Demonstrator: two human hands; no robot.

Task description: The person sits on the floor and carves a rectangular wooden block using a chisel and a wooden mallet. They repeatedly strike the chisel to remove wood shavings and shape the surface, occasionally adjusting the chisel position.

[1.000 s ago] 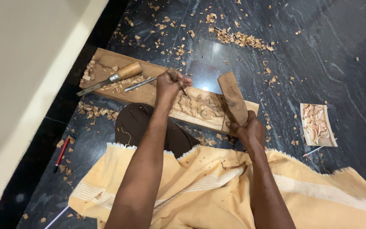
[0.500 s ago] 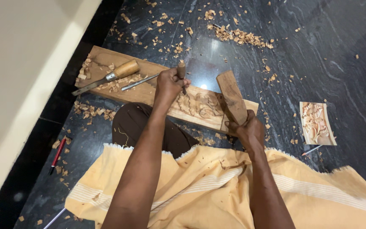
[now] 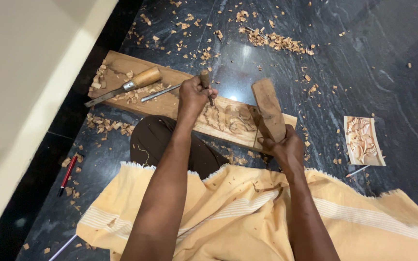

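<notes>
Upright chisel [image 3: 206, 83] on carved plank [image 3: 228, 118], wooden mallet [image 3: 269, 110] raised

The floor [image 3: 364, 63] is dark polished stone with pale veining. A long wooden plank [image 3: 122, 67] lies on it at a slant, with wood chips [image 3: 274, 41] scattered about it and thickest beyond its far edge. To the right lies a small carved wooden panel [image 3: 363, 140], well apart from the plank. A red pencil [image 3: 67, 174] lies near the left wall, and a yellow cloth [image 3: 388, 217] spreads across the near floor.

One head-worn camera looks steeply down from close above the person's lap, facing forward over both forearms onto the dark floor [image 3: 364, 63].
</notes>
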